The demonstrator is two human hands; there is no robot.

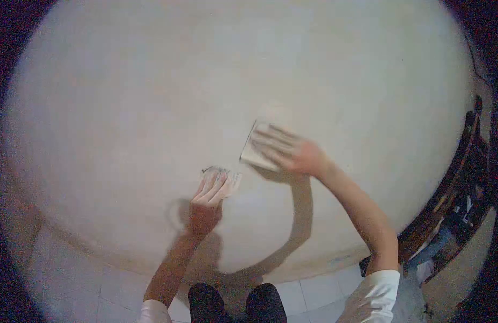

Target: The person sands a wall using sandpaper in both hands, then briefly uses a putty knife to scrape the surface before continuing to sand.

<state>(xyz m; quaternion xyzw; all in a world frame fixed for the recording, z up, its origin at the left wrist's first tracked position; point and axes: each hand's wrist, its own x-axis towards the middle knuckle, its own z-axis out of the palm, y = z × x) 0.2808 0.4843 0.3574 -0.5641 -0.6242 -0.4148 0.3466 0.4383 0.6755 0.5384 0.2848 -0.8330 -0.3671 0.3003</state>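
Against a large pale surface (152, 97), my right hand (284, 151) lies flat with its fingers stretched over a light rectangular piece (250, 153) that has a dark edge. The fingers of that hand are blurred. Lower and to the left, my left hand (210, 191) rests on the same surface, fingers extended over a crumpled, whitish printed sheet (235, 182). The sheet sticks out at the fingertips and to the right of the hand. The two hands are apart.
Pale floor tiles (319, 293) run along the bottom, below the surface's lower edge. My dark-clad knees (265, 304) show at the bottom centre. Dark curved furniture (440, 207) stands at the right, with blue and white cloth (434, 247) on it. Arm shadows fall on the surface.
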